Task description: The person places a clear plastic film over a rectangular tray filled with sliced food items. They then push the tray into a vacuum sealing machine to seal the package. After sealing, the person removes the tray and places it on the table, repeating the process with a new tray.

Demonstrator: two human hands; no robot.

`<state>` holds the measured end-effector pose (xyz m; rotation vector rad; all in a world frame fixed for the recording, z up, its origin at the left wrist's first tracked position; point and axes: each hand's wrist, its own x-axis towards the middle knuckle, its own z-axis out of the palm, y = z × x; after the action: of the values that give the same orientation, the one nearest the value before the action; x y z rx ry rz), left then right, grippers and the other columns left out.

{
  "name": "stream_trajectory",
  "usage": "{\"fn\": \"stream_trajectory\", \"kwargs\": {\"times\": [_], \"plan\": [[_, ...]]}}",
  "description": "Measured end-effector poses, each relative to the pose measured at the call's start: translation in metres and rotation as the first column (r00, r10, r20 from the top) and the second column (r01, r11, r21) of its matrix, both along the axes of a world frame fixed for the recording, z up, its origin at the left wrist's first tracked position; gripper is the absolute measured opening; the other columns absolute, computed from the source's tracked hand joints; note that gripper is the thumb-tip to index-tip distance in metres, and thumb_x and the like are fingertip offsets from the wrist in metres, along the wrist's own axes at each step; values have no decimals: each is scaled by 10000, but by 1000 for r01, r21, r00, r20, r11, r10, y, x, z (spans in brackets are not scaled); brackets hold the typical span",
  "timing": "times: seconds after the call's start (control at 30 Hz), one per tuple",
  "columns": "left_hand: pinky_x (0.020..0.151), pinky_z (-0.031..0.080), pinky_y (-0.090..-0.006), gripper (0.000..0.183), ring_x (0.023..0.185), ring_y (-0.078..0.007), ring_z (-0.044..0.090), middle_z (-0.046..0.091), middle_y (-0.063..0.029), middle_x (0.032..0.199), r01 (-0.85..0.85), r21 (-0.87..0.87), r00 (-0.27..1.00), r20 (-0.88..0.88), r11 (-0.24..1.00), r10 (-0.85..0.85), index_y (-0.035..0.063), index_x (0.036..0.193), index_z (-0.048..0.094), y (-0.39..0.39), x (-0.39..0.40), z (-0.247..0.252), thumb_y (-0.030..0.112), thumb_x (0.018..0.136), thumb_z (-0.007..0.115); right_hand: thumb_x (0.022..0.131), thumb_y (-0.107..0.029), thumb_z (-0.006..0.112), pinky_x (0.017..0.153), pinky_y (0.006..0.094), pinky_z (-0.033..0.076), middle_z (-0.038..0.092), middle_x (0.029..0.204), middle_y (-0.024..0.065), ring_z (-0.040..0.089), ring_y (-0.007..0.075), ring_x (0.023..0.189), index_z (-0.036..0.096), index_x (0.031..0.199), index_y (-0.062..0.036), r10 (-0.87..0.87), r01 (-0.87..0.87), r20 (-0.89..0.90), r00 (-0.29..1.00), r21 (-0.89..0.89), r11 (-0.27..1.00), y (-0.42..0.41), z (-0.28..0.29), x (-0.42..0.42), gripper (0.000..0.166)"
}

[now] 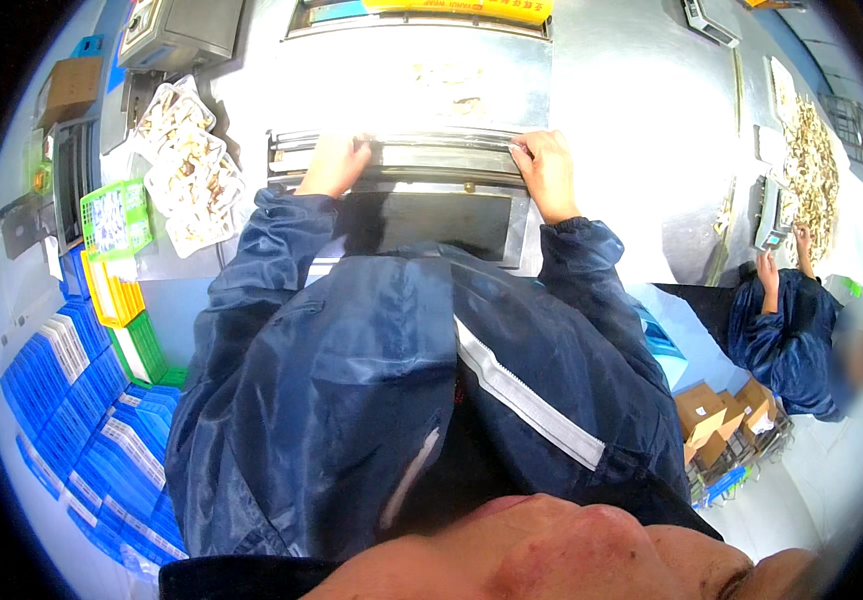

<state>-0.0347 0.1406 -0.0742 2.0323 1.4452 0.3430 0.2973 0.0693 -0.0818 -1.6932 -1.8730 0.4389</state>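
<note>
A hand-wrapping machine with metal rollers (431,159) lies in front of me. My left hand (336,161) is at the left part of the rollers, its fingers closed on what looks like the edge of clear cling film (439,135). At the right end of the rollers, my right hand (549,169) pinches the same film between thumb and fingers. Just beyond the rollers, pale sliced mushrooms (465,90) show faintly through strong glare; whether a tray is under them I cannot tell. A dark flat plate (431,225) sits on the near side, partly shadowed.
Clear trays of sliced mushrooms (195,172) stand left, beside a green basket (113,217). Blue crates (94,420) are stacked below. A yellow film box (469,7) lies at the back. Rightward, a co-worker (784,330) works by a scale (773,214) and a mushroom heap (812,172).
</note>
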Motion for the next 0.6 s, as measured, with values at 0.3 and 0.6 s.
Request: {"fn": "stream_trajectory", "kwargs": {"times": [0.3, 0.6], "plan": [[734, 446, -308, 174, 784, -206, 568, 596, -105, 812, -145, -22, 964, 221, 989, 146, -22, 861, 637, -46, -22, 110, 146, 906, 626, 801, -60, 708, 660, 297, 453, 617, 759, 68, 555, 203, 713, 660, 796, -41, 176, -216, -259, 950, -138, 967, -26, 107, 46, 52], [541, 471, -236, 202, 604, -110, 612, 641, -55, 740, -401, -317, 704, 494, 859, 511, 18, 1034, 571, 186, 33, 43, 208, 977, 531, 941, -194, 560, 642, 276, 489, 692, 871, 117, 619, 160, 698, 549, 1064, -17, -366, 152, -671, 644, -357, 922, 182, 24, 43, 216]]}}
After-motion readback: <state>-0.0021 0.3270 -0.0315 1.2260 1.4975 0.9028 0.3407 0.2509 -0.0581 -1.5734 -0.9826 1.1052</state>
